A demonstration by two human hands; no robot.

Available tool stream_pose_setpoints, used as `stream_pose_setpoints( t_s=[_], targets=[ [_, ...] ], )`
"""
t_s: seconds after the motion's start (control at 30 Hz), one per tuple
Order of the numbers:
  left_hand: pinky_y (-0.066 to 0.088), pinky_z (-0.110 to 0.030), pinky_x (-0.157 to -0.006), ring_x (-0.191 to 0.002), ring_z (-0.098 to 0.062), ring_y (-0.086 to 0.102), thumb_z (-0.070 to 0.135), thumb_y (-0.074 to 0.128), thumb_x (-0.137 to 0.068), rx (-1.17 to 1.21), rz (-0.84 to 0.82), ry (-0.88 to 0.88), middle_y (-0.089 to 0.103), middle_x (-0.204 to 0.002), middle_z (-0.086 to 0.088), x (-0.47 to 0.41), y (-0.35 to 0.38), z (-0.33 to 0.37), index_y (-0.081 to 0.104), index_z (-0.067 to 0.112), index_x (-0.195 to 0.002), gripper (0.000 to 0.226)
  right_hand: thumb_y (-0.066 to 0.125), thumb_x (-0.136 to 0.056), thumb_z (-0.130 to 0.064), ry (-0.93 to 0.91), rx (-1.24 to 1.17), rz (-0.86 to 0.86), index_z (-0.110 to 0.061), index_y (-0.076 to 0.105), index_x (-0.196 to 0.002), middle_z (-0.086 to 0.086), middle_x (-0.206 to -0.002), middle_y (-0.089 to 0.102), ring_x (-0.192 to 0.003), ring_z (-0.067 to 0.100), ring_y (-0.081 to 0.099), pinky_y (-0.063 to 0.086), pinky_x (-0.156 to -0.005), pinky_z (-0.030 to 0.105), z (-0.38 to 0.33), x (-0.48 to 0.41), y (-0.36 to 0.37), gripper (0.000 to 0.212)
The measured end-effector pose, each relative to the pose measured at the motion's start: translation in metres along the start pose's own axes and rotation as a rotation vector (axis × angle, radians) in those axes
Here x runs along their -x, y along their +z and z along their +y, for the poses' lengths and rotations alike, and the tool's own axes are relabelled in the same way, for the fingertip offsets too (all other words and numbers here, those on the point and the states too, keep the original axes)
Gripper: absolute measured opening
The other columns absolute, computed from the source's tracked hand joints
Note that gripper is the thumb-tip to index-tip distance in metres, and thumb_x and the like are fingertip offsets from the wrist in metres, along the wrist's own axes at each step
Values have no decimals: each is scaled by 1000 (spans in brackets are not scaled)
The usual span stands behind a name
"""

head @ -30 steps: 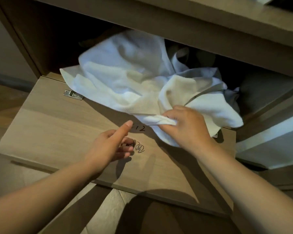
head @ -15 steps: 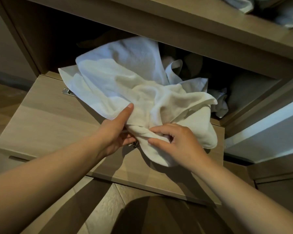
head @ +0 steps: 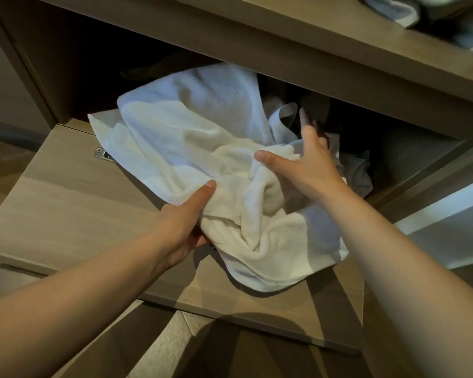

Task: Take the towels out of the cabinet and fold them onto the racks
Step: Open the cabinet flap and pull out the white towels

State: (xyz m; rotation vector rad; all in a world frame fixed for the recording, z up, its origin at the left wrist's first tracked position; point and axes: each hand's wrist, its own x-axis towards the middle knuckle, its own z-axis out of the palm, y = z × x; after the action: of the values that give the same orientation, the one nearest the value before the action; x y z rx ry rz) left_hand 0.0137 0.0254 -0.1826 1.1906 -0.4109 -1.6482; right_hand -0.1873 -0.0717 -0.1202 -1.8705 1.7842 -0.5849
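So, your left grip (head: 183, 225) has a solid hold on the crumpled white terry towel (head: 180, 137): thumb on top, fingers curled under a bunched bit of its near edge. Your right grip (head: 309, 165) is wide open, fingers straight and spread, palm down over the towel's far folds, fingertips pointing into the dark wooden cabinet (head: 52, 64). Can't tell if that palm actually touches the fabric.

The towel is half in, half out. Its back part sits inside the cabinet opening beyond both grips, and the rest spills onto the flipped-down light wood door panel (head: 52, 214) under your left grip. Just right of your right grip, a crumpled grey cloth (head: 358, 173) sits inside the cabinet. Left of your left grip, a small metal hinge plate (head: 101, 154) peeks out at the towel's edge. Well above the right grip, pale towels (head: 393, 9) lie on the upper shelf (head: 311, 50).
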Motion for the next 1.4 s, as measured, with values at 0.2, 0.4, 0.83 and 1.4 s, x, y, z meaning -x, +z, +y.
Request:
stream_pose_setpoints(
  t_s=[0.2, 0.4, 0.83, 1.4],
  targets=[
    [59, -46, -81, -101, -25, 70, 36, 67, -89, 14, -18, 21, 71, -115, -2, -3, 0, -2, 57, 26, -127, 40, 68, -46, -87, 24, -70, -210, -33, 6, -156, 0, -157, 36, -143, 25, 34, 34, -113, 41, -6, -48, 27, 138],
    [57, -46, -86, -104, -25, 69, 36, 66, -89, -15, 29, 25, 71, -116, -1, -2, -2, -4, 57, 25, -128, 41, 57, -56, -84, -67, -20, -198, -23, 30, -152, -1, -147, 48, -134, 21, 45, 41, -100, 33, 2, -36, 34, 116],
    [49, -47, -98, -109, -20, 66, 54, 75, -72, -190, 144, 193, 70, -116, 8, 13, -20, 0, 59, 32, -124, 59, 53, -84, -69, -85, -130, -157, -40, 47, -87, -19, -85, 46, -76, 1, 47, 38, -70, 22, 20, 32, 34, 30],
    [47, -48, -101, -115, -17, 61, 75, 76, -52, -306, 113, 257, 63, -126, 14, 6, 7, -3, 43, 35, -138, 100, 50, -95, -56, -32, 93, -34, -37, 49, -139, 0, -147, 48, -134, 29, 43, 32, -100, 31, 71, -102, -11, 48]
  ],
)
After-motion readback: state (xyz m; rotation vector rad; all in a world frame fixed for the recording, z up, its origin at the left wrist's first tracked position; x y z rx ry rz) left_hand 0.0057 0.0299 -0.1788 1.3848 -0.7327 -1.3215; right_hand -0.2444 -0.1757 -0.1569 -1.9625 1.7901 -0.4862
